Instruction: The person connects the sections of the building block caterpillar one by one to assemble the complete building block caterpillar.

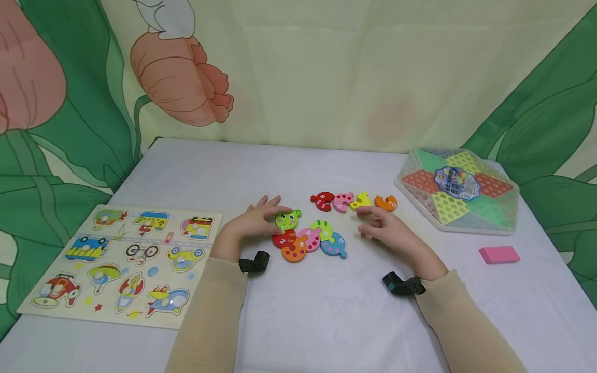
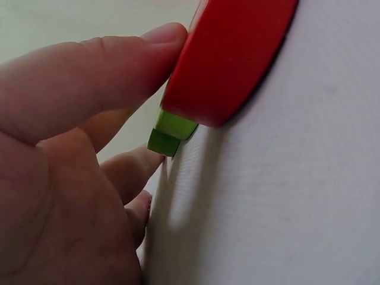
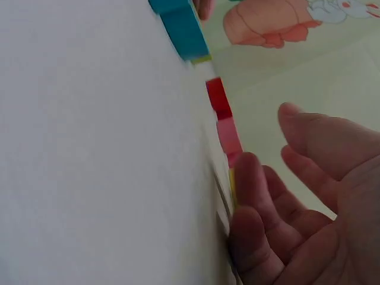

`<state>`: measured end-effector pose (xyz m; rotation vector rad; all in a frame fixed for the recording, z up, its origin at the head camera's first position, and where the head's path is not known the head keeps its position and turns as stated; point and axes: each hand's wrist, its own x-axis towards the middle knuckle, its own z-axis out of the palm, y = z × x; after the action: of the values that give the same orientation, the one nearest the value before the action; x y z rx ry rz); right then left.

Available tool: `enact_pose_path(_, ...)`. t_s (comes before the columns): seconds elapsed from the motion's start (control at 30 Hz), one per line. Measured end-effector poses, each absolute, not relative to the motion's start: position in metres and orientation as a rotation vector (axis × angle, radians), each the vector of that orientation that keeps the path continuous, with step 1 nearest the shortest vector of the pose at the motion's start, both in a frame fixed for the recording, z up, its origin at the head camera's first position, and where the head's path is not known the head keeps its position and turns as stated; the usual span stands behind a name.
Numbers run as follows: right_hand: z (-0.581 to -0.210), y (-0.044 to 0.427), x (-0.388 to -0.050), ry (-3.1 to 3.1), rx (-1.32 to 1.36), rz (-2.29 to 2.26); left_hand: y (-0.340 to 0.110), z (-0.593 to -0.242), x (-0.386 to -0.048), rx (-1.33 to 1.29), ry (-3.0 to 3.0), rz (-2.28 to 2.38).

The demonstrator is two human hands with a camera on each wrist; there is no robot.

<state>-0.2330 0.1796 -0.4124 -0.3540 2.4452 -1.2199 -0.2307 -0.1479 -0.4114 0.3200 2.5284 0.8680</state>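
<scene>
My left hand (image 1: 249, 225) has its thumb and index finger around the green head piece (image 1: 286, 220), its thumb (image 2: 107, 80) beside the red piece (image 2: 228, 59) in the left wrist view. Joined to the head is a curved chain: a red piece (image 1: 284, 239), an orange piece (image 1: 294, 250), a pink piece (image 1: 310, 240), a green piece (image 1: 323, 228) and a blue piece (image 1: 333, 245). Above the table, my right hand (image 1: 389, 230) holds nothing, fingers loosely bent, just below a yellow piece (image 1: 360, 200). Beside that lie red (image 1: 323, 201), pink (image 1: 342, 201) and orange pieces (image 1: 386, 202).
A wooden vehicle puzzle board (image 1: 116, 264) lies at the left, partly behind the left sleeve. At the back right is a clear hexagonal game box (image 1: 459, 190), with a pink block (image 1: 499, 254) in front of it. A printed curtain (image 1: 303, 72) hangs behind the table.
</scene>
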Motion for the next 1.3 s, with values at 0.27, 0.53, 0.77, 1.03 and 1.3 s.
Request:
enact_pose_path(0.27, -0.402, 0.193, -0.261, 2.562, -0.564, -1.05, -0.152, -0.415, -0.231, 0.336, 2.517, 0.882)
enact_pose_path(0.53, -0.403, 0.19, -0.277, 2.544, -0.592, -0.937, -0.152, -0.417, -0.232, 0.34, 2.511, 0.899)
enact_pose_path(0.77, -0.404, 0.187, -0.282, 2.575, -0.581, -0.857, -0.152, -0.416, -0.232, 0.33, 2.514, 0.902)
enact_pose_path(1.03, -0.404, 0.184, -0.281, 2.604, -0.599, -0.814, -0.15, -0.415, -0.233, 0.32, 2.52, 0.9)
enact_pose_path(1.3, -0.404, 0.18, -0.28, 2.634, -0.631, -0.729, -0.15, -0.415, -0.231, 0.314, 2.515, 0.913)
